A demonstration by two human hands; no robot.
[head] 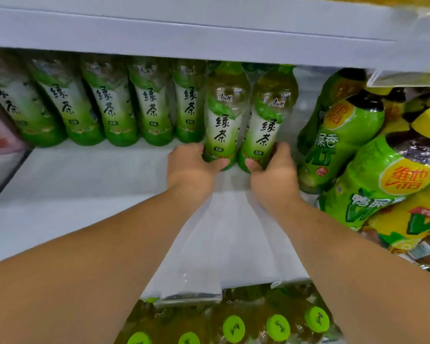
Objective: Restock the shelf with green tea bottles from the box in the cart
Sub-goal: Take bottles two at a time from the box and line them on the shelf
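My left hand (191, 167) is wrapped round the base of the first green tea bottle (224, 115), fingers curled behind it and thumb across the front. My right hand (271, 170) grips the base of the second green tea bottle (268, 120) the same way. The two bottles stand side by side between my hands, close to touching, their bottoms at the white shelf (85, 184); I cannot tell whether they rest on it or sit just above it. Beyond my left hand and off to its left, a row of green tea bottles (109, 103) lines the back of the shelf, labels facing me. Just right of my right hand, green and yellow drink bottles (345, 145) lean in a crowded heap. Above both hands runs the upper shelf (184, 33). Nearer me, below my forearms, green caps (233, 328) show under the shelf's front edge.
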